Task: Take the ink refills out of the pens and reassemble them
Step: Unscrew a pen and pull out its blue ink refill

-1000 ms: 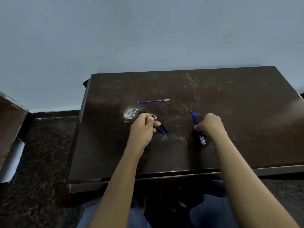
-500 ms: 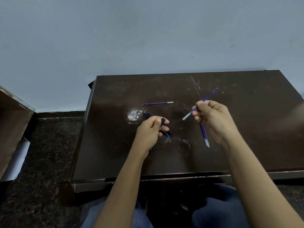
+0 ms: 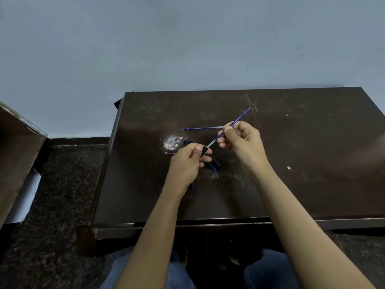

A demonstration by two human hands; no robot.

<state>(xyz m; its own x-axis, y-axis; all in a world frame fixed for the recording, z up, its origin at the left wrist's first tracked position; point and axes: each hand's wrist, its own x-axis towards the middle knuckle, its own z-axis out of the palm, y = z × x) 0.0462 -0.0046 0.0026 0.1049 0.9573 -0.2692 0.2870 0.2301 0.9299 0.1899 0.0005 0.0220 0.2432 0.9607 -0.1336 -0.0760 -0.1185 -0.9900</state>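
My right hand (image 3: 241, 142) pinches a thin blue ink refill (image 3: 239, 118) that slants up to the right above the dark table (image 3: 302, 163). The refill's pale lower end meets the mouth of a black pen barrel (image 3: 204, 150) gripped in my left hand (image 3: 186, 163). The barrel's far end sticks out below my left wrist. Several more dark pen parts (image 3: 213, 163) lie on the table under and just right of my left hand. Another blue refill (image 3: 201, 128) lies flat on the table beyond my hands.
A worn pale patch (image 3: 171, 142) marks the table just left of my left hand. A wall stands behind the table. A brown board (image 3: 16, 155) leans at the far left over dark speckled floor. My knees are under the near table edge.
My right hand lifted one refill off the table, swung it round and brought its pale end to the barrel in my left hand. The other refills that lay at the right are now out of sight.
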